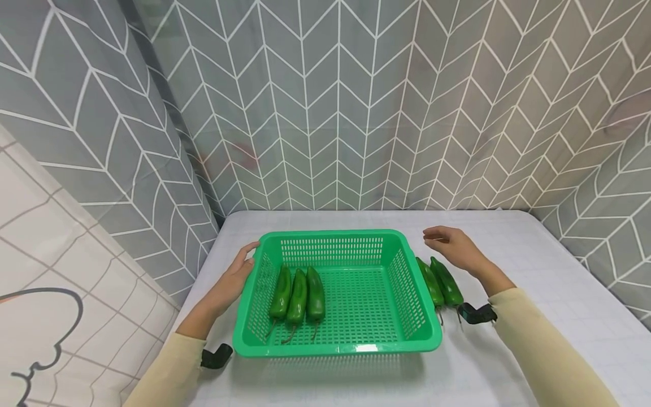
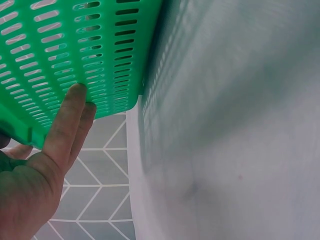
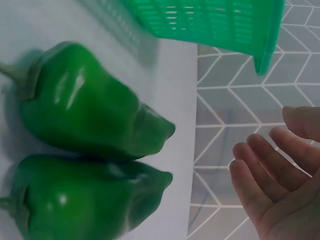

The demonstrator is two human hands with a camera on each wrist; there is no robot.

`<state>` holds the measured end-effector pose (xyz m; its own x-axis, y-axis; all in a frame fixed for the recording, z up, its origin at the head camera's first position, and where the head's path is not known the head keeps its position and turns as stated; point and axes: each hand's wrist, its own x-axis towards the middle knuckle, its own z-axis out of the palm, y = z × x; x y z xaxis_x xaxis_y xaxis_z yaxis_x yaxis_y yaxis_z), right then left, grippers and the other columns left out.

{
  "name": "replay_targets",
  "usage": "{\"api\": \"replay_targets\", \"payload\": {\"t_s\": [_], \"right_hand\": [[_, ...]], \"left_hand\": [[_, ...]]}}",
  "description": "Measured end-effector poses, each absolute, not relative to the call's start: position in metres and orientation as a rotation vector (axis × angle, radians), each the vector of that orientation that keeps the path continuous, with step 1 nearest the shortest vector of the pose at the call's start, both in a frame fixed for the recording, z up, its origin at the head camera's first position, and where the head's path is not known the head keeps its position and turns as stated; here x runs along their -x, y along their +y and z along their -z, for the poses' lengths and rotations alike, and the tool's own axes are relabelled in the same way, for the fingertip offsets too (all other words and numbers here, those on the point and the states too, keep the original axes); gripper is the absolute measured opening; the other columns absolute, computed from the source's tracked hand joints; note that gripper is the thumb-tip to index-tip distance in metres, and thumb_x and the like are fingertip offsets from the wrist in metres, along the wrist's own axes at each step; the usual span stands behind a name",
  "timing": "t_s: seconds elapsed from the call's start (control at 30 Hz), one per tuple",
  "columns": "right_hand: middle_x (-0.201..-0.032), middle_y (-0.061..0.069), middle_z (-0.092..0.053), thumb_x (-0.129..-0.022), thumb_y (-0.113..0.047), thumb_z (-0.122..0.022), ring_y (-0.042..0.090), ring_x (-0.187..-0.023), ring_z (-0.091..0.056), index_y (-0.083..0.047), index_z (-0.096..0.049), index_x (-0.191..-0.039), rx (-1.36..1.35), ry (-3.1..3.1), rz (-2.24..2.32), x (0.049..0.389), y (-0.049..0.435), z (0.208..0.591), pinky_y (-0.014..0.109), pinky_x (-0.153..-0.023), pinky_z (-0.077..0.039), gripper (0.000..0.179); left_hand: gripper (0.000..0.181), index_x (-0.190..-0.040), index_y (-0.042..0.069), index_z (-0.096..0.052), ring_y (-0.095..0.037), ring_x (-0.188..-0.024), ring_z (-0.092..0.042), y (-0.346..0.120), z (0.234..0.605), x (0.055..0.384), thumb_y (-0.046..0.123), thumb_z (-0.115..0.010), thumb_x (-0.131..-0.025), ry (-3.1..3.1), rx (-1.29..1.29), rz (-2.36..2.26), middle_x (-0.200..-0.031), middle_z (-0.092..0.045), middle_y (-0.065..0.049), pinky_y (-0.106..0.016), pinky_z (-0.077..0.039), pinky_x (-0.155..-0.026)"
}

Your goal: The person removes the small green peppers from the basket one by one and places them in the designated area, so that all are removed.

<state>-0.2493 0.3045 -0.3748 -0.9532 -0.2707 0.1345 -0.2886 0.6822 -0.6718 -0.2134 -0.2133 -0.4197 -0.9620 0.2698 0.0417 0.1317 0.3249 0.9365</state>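
Note:
A green plastic basket (image 1: 338, 350) with slotted walls sits on the white-covered table. My left hand (image 1: 238, 277) holds its left rim; in the left wrist view two fingers (image 2: 67, 120) lie along the slotted outer wall, with other fingertips over the rim. Inside, at the left, three long green chili peppers (image 1: 296, 299) lie side by side, stems toward me. Two more green chili peppers (image 1: 447, 282) rest on the table beside the right wall. Above and past their tips, my right hand (image 1: 455, 246) hovers with nothing in it, fingers loosely bent and apart from the peppers.
The white table (image 1: 508, 243) extends around the basket. Behind it hangs a grey curtain (image 1: 356, 113) with white zigzag lines, which continues along both sides. A white tiled-pattern sheet (image 1: 61, 226) hangs at the left. Each wrist carries a small black camera mount (image 1: 477, 314).

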Motion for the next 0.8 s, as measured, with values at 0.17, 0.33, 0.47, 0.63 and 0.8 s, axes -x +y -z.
{"api": "replay_targets", "payload": {"t_s": [0.17,0.33,0.47,0.63,0.8], "right_hand": [[-0.132,0.028,-0.060,-0.107,-0.019,-0.055,0.044,-0.120,-0.058,0.008,-0.055,-0.138,-0.492,-2.834,-1.182,0.249,0.300,0.369,0.056,-0.095,-0.049,0.041],[-0.133,0.026,-0.060,-0.107,-0.022,-0.055,0.043,-0.121,-0.058,0.006,-0.056,-0.138,-0.512,-2.825,-1.194,0.250,0.293,0.364,0.056,-0.096,-0.049,0.042],[-0.133,0.026,-0.060,-0.107,-0.022,-0.056,0.042,-0.122,-0.058,0.005,-0.056,-0.138,-0.528,-2.813,-1.205,0.252,0.288,0.363,0.057,-0.097,-0.048,0.042],[-0.134,0.025,-0.060,-0.107,-0.021,-0.056,0.041,-0.122,-0.058,0.004,-0.056,-0.138,-0.555,-2.797,-1.211,0.251,0.281,0.357,0.057,-0.098,-0.047,0.041],[-0.133,0.025,-0.061,-0.107,-0.019,-0.055,0.041,-0.121,-0.059,0.006,-0.055,-0.139,-0.603,-2.789,-1.226,0.252,0.276,0.351,0.056,-0.098,-0.047,0.040]], "left_hand": [[0.050,-0.161,0.017,-0.016,-0.035,-0.132,-0.042,-0.214,0.420,0.214,0.032,-0.023,-0.114,2.466,-0.376,-1.714,-0.132,-0.058,-0.020,-0.063,-0.020,-0.113],[0.051,-0.162,0.018,-0.016,-0.034,-0.134,-0.040,-0.214,0.420,0.214,0.032,-0.023,-0.114,2.463,-0.367,-1.709,-0.132,-0.057,-0.019,-0.062,-0.019,-0.113],[0.050,-0.161,0.018,-0.016,-0.033,-0.127,-0.046,-0.214,0.420,0.213,0.032,-0.023,-0.114,2.465,-0.360,-1.707,-0.129,-0.060,-0.018,-0.060,-0.022,-0.112],[0.050,-0.161,0.017,-0.016,-0.036,-0.134,-0.040,-0.212,0.420,0.213,0.032,-0.024,-0.114,2.458,-0.364,-1.708,-0.141,-0.049,-0.021,-0.062,-0.022,-0.112],[0.049,-0.161,0.016,-0.017,-0.037,-0.136,-0.036,-0.212,0.421,0.214,0.030,-0.024,-0.114,2.455,-0.369,-1.717,-0.142,-0.045,-0.023,-0.062,-0.021,-0.112]]}}
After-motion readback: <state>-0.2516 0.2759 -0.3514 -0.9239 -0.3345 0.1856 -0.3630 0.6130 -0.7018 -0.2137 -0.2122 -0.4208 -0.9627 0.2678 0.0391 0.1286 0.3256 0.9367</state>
